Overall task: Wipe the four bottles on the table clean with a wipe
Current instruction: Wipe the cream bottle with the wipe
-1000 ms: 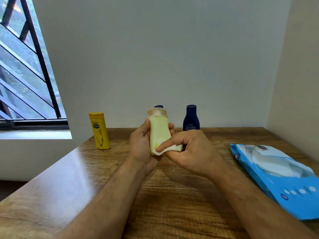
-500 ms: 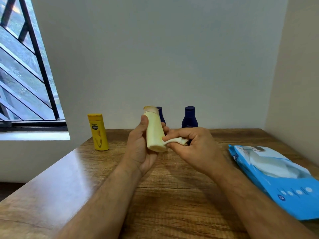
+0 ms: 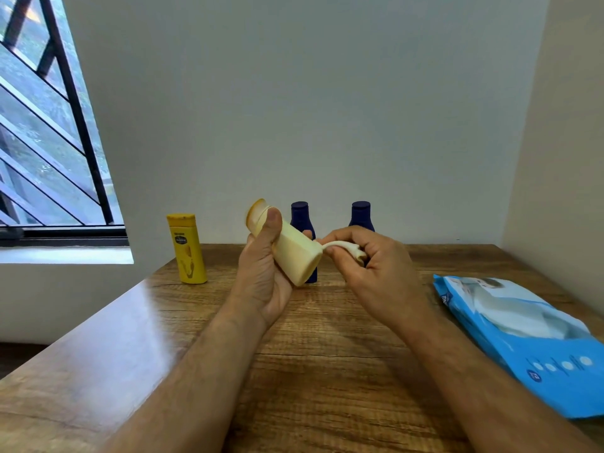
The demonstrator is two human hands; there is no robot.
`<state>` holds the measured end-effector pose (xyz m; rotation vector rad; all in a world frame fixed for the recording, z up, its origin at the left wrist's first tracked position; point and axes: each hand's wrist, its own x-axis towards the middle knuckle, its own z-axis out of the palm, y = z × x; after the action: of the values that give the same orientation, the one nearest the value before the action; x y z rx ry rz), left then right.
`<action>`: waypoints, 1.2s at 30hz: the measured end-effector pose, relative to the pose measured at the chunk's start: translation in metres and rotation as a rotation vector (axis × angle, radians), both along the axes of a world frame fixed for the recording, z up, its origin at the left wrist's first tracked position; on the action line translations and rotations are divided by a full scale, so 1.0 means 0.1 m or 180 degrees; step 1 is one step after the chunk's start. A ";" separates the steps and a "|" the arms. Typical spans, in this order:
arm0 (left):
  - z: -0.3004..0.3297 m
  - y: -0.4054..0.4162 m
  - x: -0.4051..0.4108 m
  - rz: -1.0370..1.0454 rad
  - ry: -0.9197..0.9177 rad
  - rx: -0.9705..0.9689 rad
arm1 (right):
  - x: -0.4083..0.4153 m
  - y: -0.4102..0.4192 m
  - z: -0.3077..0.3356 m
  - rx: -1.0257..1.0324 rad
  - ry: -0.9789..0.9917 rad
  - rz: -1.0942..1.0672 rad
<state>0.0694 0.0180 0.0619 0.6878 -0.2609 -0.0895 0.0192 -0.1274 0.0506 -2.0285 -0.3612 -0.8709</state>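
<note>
Left hand [image 3: 261, 273] grip wraps the cream bottle [image 3: 291, 250], tilted above the table [image 3: 327, 371], thumb near its cap. Right hand [image 3: 369, 273] pinches a bunched wipe [image 3: 341, 248] touching the bottle's base edge. Bottle looks light, stiff plastic, likely slick when damp; best held mid-body. Yellow bottle [image 3: 187, 250] label unreadable; two navy bottles [image 3: 361, 215] behind; blue wipe pack [image 3: 529, 341] print illegible.

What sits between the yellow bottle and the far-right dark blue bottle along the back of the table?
In the head view, between the yellow bottle and the right blue bottle stands the other blue bottle, partly hidden by the cream bottle that the left hand holds up.
</note>
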 end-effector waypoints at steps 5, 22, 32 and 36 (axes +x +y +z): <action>-0.02 0.03 0.01 -0.0299 -0.0040 -0.0022 | -0.02 -0.01 0.02 0.0112 -0.0034 0.0067; -0.06 0.12 0.05 -0.0831 -0.0288 -0.0273 | -0.02 -0.01 0.02 0.0003 -0.0027 0.0012; -0.02 0.06 -0.03 -0.0997 -0.0380 -0.0331 | -0.01 -0.01 0.04 0.0034 -0.0689 -0.0221; -0.03 0.03 -0.04 -0.0912 -0.0397 -0.0311 | -0.02 0.02 0.03 -0.0067 -0.0697 -0.0244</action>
<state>0.0650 0.0213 0.0587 0.5560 -0.4799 -0.3061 0.0174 -0.1255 0.0533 -1.9817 -0.4168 -1.1458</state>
